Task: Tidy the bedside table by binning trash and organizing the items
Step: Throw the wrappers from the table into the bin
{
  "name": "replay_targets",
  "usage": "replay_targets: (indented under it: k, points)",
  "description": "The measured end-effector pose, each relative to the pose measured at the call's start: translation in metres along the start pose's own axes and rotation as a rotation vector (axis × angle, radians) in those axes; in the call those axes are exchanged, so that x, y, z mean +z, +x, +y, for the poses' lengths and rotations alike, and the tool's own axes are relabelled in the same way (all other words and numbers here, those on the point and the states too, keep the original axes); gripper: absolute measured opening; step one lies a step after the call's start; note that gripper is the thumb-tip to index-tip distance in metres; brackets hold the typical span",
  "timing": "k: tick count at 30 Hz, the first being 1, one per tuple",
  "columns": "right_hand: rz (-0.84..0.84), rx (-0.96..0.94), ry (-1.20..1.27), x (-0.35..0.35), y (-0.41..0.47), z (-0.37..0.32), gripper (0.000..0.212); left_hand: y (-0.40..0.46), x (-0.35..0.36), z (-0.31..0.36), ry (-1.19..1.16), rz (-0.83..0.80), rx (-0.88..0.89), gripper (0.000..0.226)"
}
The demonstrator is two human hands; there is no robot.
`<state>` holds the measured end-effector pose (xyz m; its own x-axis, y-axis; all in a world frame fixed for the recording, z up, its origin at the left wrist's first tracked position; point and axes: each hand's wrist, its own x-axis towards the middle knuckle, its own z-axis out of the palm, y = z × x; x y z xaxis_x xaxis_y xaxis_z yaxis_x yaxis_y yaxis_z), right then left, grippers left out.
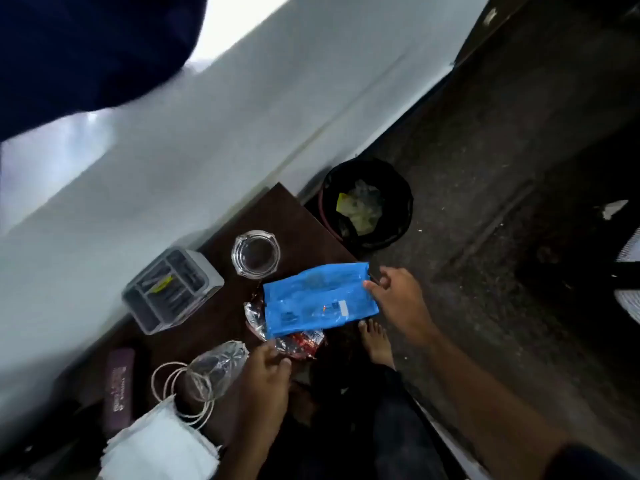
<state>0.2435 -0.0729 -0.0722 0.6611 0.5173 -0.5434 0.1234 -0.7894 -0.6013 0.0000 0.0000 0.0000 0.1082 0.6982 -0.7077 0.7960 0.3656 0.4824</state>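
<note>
Item: flat blue plastic wrapper, lying at frame centre on the dark wooden bedside table. Right hand is pinching its right edge between thumb and fingers; left hand is closing loosely on the crinkled red-and-silver wrapper beneath. Advice: gather both wrappers firmly, carrying them clear of the clear glass ashtray to the black round bin, upper right.

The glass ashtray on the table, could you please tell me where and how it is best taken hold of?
Grip the ashtray across its thick rim, coming straight down from above. It sits upright and open-topped on the table, with bare wood around it; the blue wrapper lies beside it, probably clear of the fingers. A hold on opposite sides of the rim seems safest, since glass is likely slippery.
</note>
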Motion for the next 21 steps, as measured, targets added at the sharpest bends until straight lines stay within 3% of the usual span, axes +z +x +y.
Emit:
replay_targets:
  k: [3,6,17,21]
  points:
    - [0.026,0.023,0.02,0.018,0.01,0.013,0.056,0.014,0.017,-0.008,-0.081,0.087,-0.129,0.057]
    - [0.05,0.019,0.05,0.032,0.013,0.021,0.053,0.026,0.034,-0.013,-0.12,0.082,-0.212,0.06]
    - [0.182,0.005,0.178,0.031,0.018,0.007,0.041,0.039,0.058,0.002,-0.266,0.244,-0.277,0.086]
    - [0.093,0.127,0.424,0.0,0.032,0.011,0.034,0.046,0.057,0.001,-0.296,0.249,-0.355,0.065]
